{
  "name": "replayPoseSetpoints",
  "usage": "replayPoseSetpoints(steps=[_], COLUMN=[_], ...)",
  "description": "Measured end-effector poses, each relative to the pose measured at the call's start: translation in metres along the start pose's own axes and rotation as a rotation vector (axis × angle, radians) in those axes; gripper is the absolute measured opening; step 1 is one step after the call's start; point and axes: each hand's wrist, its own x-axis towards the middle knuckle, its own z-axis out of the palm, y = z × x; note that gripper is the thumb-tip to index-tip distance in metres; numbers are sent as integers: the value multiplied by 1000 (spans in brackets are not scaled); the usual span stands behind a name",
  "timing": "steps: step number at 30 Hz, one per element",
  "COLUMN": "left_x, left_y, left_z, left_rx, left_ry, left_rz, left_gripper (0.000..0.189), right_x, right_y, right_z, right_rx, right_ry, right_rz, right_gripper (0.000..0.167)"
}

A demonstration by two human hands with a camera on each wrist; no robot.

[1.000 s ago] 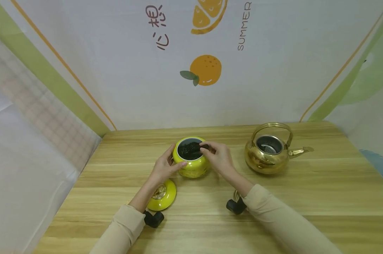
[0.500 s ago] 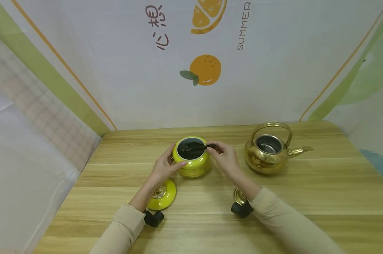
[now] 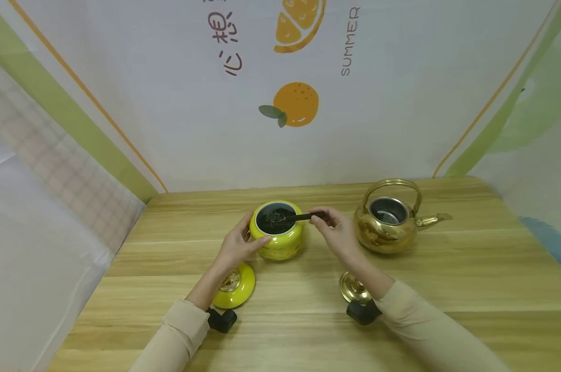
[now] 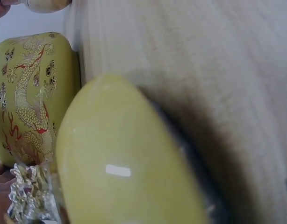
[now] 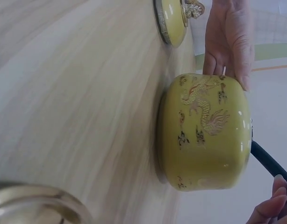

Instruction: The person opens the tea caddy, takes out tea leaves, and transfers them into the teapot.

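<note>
My left hand [image 3: 236, 246] grips the glossy yellow jar [image 3: 280, 248] at its left side, thumb near the front of the rim. Dark loose leaves [image 3: 271, 221] lie inside the jar. With thumb and fingers my right hand [image 3: 342, 236] pinches the handle of a black scoop [image 3: 303, 217], whose far end dips into the jar's mouth. Seen from the right wrist, the jar [image 5: 204, 140] stands upright on the table with a dragon on its side, and the scoop [image 5: 269, 161] slants out over the rim. The yellow lid [image 3: 244, 290] lies beneath my left forearm.
A golden kettle [image 3: 384, 235] stands uncovered on the right, handle raised and spout pointing right, with a strainer inside. Its golden lid [image 3: 350, 288] lies by my right forearm. The wooden table [image 3: 299, 336] ends at a printed cloth [image 3: 206, 139].
My right hand has moved to the right, drawing the scoop partly out so more of its handle shows. My left hand still holds the jar. The head view has shifted slightly.
</note>
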Motion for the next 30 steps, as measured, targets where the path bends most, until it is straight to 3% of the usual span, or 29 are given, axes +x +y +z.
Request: replayPoseSetpoints(steps=[7, 15, 21, 30], left_x=[-5, -7, -12, -11], left_y=[7, 26, 45, 62], left_z=[-4, 3, 20, 57], left_rx=[44, 19, -34, -58], left_ry=[36, 84, 78, -33], left_rz=[7, 82, 154, 199], left_gripper=[89, 87, 83, 82], right_x=[-8, -19, -29, -46], right_y=[-8, -18, -22, -28], right_z=[-16, -42, -61, -99], right_rx=[44, 56, 59, 212], right_ry=[14, 24, 45, 118], right_rz=[-44, -71, -121, -189], right_gripper=[18, 23, 20, 13])
